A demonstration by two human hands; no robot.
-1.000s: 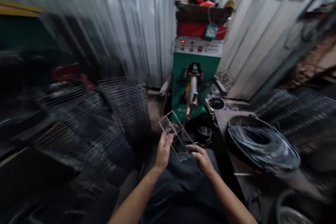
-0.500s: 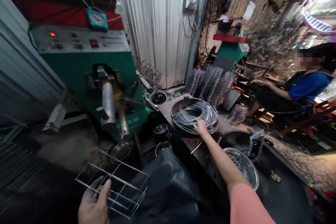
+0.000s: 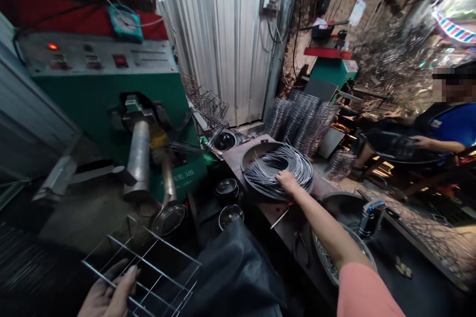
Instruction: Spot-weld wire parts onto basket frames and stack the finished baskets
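Head cam: wire rack gripped btwn L hand's fingers; R fingers on wire coil, grip unclear.

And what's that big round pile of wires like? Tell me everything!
The wires look like thin, shiny grey metal. Lots of them curve round in a loose, messy ring with a gap in the middle, and some ends poke out. They lie in a dark round pan on a table. The right hand touches their near side; I can't tell whether it grips any.

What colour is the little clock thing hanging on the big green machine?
The clock-like thing is turquoise; it shows best in the head view.
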